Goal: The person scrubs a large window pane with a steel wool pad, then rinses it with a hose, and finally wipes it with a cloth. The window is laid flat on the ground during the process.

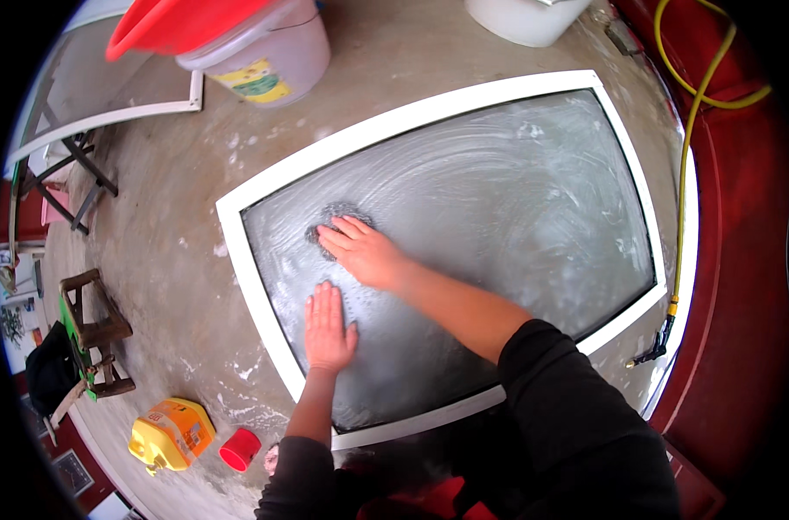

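A white-framed window panel (pixel 490 199) lies before me, its grey pane streaked with soapy swirls. I cannot tell whether the pane is glass or mesh. My right hand (pixel 364 251) presses a dark scouring pad (pixel 347 211) against the pane towards its left end. The pad shows around my fingers, while its middle is hidden under them. Nearer to me, my left hand (pixel 327 329) rests flat on the pane with its fingers stretched out, holding nothing.
A yellow jug (pixel 173 433) and a red cup (pixel 240 450) are on the wet floor at lower left. A wooden stool (pixel 98 316) is at left. A white bucket (pixel 282 52) with a red basin (pixel 182 26) is behind the panel. A yellow hose (pixel 689 165) runs along the right.
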### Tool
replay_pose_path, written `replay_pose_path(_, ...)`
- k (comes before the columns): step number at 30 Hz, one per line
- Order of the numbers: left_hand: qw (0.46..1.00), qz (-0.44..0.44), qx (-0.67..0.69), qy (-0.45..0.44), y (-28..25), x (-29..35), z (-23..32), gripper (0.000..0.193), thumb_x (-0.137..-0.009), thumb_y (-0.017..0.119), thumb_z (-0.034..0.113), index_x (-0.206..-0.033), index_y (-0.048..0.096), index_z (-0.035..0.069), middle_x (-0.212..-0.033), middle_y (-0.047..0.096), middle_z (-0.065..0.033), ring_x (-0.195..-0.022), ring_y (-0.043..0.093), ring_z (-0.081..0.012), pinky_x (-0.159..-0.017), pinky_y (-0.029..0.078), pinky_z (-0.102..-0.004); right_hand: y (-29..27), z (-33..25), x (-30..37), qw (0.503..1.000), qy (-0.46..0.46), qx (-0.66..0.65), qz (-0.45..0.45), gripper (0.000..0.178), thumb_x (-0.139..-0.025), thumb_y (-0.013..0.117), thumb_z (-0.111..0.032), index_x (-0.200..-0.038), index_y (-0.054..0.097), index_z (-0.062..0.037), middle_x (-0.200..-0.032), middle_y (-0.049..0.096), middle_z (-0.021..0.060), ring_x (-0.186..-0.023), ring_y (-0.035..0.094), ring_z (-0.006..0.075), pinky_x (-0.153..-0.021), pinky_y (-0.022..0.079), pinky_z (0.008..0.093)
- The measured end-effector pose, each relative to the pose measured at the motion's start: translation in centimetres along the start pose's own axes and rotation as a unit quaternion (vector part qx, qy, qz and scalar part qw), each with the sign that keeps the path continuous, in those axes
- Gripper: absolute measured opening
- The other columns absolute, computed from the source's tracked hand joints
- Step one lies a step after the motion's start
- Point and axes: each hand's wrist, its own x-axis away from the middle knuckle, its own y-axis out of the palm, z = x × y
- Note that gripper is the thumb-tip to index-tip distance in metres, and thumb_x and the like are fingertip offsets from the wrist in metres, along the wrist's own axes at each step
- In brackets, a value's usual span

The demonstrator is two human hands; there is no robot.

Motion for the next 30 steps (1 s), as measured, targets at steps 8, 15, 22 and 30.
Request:
replay_pose_path(8,0.999,0.024,-0.031,0.035,0.5,-0.8,0.7,0.076,-0.082,0.051,0.024,-0.148,0.025,-0.004,-0.155,0.025,-0.0226,-0.145,0.021,-0.0395,-0.119,0.014,-0.0519,-20.3,27.5,9.9,0.857,0.412,0.273,0.147,0.035,-0.101,0.038,-0.023,-0.124,0.054,-0.0013,-0.126,0.056,0.0182,-0.119,0.051,0.0351,-0.103,0.041,0.0432)
replay_pose_path(15,0.992,0.050,-0.078,-0.083,1.9,-1.6,3.3,0.072,-0.086,0.047,0.022,-0.149,0.023,-0.004,-0.156,0.022,-0.0235,-0.146,0.018,-0.0392,-0.119,0.010,-0.0526,-6.2,9.0,1.4,0.949,0.252,-0.181,0.054,0.036,-0.094,0.046,-0.019,-0.126,0.057,-0.0059,-0.138,0.053,0.0111,-0.132,0.043,0.0251,-0.115,0.028,0.0405)
replay_pose_path(22,0.985,0.087,0.013,-0.148,5.7,-9.5,18.3,0.070,-0.091,0.053,0.022,-0.148,0.023,-0.005,-0.156,0.021,-0.0250,-0.146,0.015,-0.0386,-0.119,0.007,-0.0508,-18.0,26.2,7.7,0.947,0.163,0.212,0.176,0.029,-0.094,0.052,-0.022,-0.113,0.060,-0.0026,-0.126,0.058,0.0185,-0.122,0.051,0.0334,-0.106,0.039,0.0449)
replay_pose_path(30,0.974,0.125,-0.067,-0.174,7.8,-12.9,22.7,0.073,-0.092,0.047,0.033,-0.146,0.021,-0.010,-0.155,0.018,-0.0280,-0.146,0.015,-0.0403,-0.118,0.009,-0.0522,-10.0,22.9,3.5,0.889,0.316,0.290,0.159,0.041,-0.091,0.050,-0.026,-0.126,0.055,-0.0034,-0.121,0.056,0.0135,-0.118,0.050,0.0283,-0.107,0.034,0.0455)
